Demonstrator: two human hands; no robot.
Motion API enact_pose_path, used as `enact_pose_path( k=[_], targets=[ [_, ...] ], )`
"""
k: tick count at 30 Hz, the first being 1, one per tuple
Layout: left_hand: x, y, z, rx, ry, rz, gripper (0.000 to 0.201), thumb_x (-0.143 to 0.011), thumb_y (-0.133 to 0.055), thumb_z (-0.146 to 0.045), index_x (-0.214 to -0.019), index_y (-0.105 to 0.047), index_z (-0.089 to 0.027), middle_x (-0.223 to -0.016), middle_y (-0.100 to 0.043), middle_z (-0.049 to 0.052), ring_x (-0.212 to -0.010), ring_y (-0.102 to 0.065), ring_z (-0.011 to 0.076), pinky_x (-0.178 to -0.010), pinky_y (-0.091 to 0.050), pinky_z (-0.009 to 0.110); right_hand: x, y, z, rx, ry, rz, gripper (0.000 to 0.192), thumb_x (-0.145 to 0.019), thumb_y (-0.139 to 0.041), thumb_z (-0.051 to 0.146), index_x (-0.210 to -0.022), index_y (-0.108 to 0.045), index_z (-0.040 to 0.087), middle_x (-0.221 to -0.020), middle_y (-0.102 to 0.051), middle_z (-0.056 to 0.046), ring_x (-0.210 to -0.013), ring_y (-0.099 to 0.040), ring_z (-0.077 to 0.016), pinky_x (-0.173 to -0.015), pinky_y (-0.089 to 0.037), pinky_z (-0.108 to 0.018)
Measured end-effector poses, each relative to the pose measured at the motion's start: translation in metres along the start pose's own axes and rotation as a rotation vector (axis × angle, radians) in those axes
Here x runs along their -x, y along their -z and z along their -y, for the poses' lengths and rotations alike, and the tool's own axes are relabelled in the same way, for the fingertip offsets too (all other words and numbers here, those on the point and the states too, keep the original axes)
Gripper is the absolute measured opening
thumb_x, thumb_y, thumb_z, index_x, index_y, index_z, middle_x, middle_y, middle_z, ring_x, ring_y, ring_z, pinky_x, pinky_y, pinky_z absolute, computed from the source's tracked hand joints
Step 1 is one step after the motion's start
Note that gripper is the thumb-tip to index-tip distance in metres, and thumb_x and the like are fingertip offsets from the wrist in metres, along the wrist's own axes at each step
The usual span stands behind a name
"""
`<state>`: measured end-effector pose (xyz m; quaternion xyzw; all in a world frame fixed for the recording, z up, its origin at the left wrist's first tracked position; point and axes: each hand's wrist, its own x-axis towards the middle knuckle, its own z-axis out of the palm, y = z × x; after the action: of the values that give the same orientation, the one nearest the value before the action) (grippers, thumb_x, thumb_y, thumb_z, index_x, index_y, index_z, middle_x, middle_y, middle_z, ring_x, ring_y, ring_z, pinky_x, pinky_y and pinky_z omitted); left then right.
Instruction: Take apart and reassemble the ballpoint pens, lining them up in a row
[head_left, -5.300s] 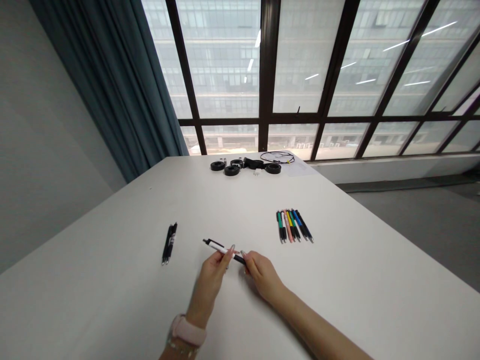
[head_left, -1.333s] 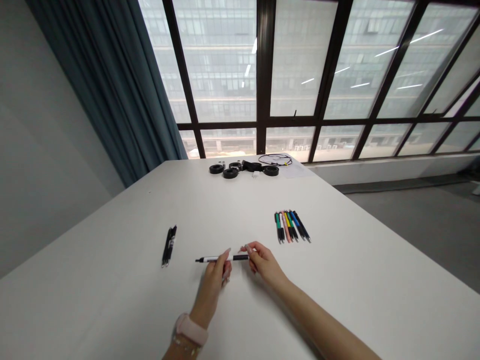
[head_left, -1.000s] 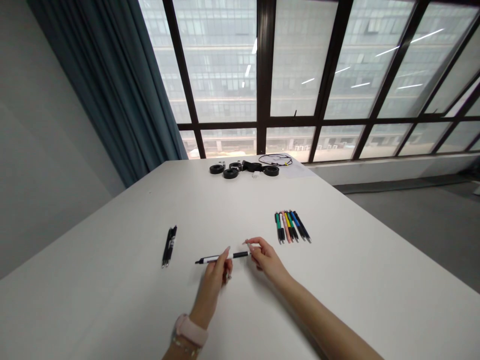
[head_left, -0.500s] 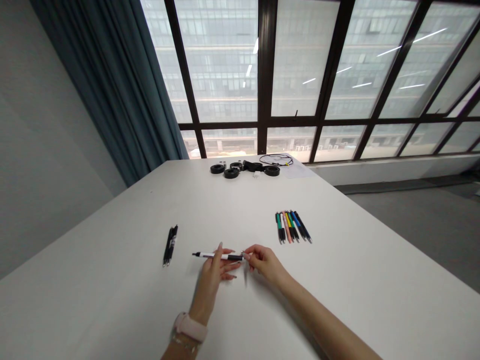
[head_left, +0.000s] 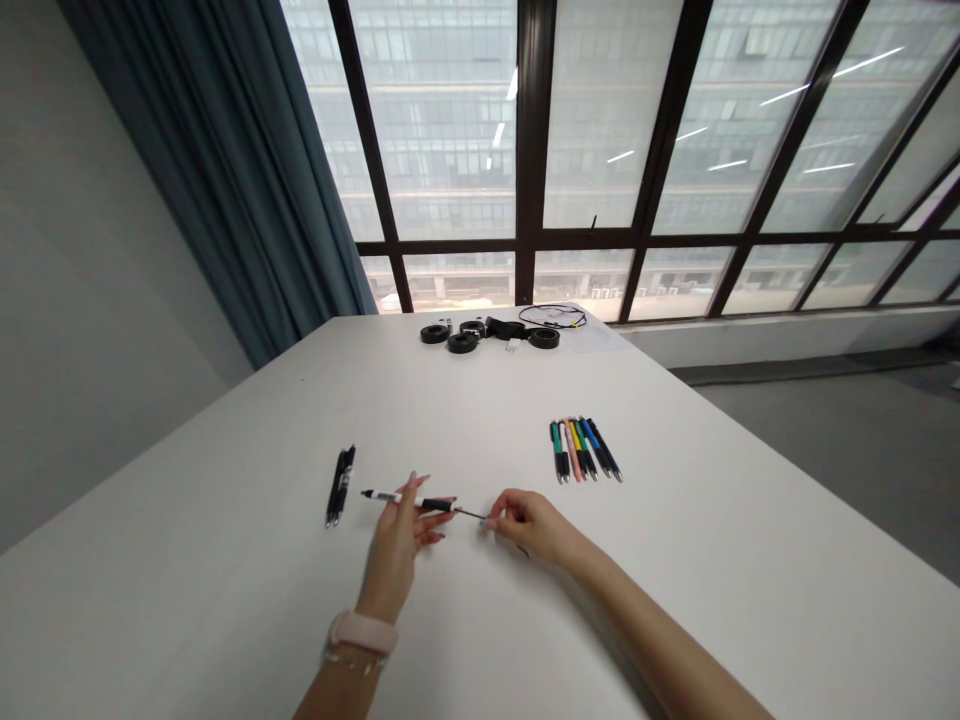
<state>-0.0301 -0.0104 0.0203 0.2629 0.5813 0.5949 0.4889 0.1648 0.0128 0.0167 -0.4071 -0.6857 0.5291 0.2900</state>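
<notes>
above the bench (head_left: 675,560) the left hand (head_left: 396,540) grips a pen (head_left: 409,500) while the right hand (head_left: 529,522) pinches its thin refill (head_left: 471,514).

The pen (head_left: 409,500) is slim, with a white barrel and black grip. It lies nearly level above the table, clip end pointing left past the left hand (head_left: 397,535), whose fingers pinch its middle. A thin refill (head_left: 471,514) sticks out of its right end and reaches the fingertips of the right hand (head_left: 529,522).
</notes>
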Motion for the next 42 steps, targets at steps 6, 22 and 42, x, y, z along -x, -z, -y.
enact_pose_path(
  k=[6,22,42],
  targets=[
    [0.000,0.002,-0.010,0.077,0.049,-0.022,0.025,-0.090,-0.049,-0.035,-0.105,-0.055,-0.016,-0.079,-0.073,0.010,-0.060,-0.070,0.0170,-0.041,-0.043,0.017,0.000,0.004,-0.003,0.075,0.024,-0.004,0.013,-0.081,-0.061,0.029,-0.079,-0.062,0.015,-0.052,-0.040,0.008,-0.048,-0.033,-0.0062,-0.045,-0.022,-0.019],
    [-0.026,0.017,0.002,-0.039,-0.042,-0.096,0.031,-0.078,-0.063,-0.034,-0.104,-0.056,-0.017,-0.073,-0.068,0.003,-0.059,-0.067,0.0131,-0.043,-0.041,0.016,-0.007,0.019,-0.015,0.215,-0.102,-0.159,0.010,-0.082,-0.058,0.024,-0.079,-0.062,0.015,-0.057,-0.048,0.005,-0.051,-0.038,-0.0081,-0.049,-0.026,-0.021],
    [0.006,0.001,0.015,-1.244,-0.415,0.162,0.053,-0.090,-0.037,-0.046,-0.138,-0.032,-0.024,-0.064,-0.057,-0.006,-0.055,-0.056,0.0130,-0.051,-0.029,0.022,0.003,-0.010,0.005,0.909,-0.126,-0.219,0.011,-0.093,-0.045,0.020,-0.098,-0.054,0.016,-0.085,-0.071,-0.009,-0.077,-0.067,-0.0218,-0.058,-0.034,-0.026]
  ],
)
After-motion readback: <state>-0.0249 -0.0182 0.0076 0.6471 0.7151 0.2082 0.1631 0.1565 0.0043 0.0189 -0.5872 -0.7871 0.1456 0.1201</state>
